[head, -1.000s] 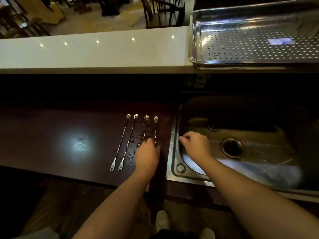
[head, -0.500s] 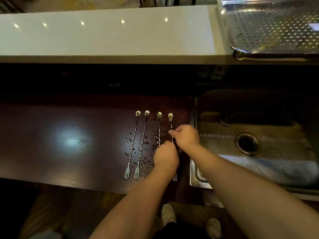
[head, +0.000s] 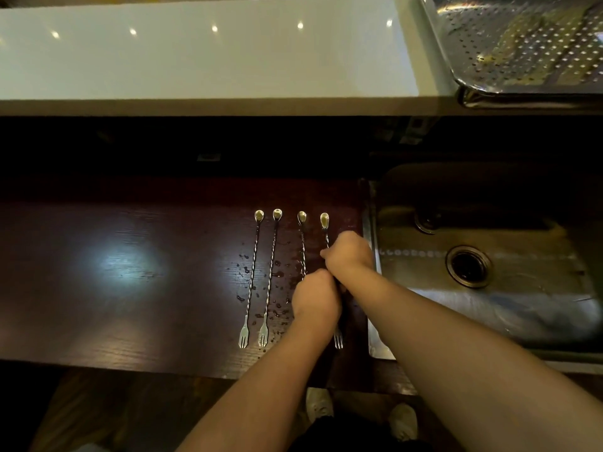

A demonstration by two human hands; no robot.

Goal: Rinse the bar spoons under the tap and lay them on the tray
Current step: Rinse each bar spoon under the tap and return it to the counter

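Gripping spoons [head: 324, 230] — tray [head: 456, 60] (perforated)

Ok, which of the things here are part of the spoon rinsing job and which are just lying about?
Part of the job:
four bar spoons on the dark counter
sink
perforated metal tray
left hand and right hand, both at the rightmost spoon

Just there:
white bar top
water droplets
shoes
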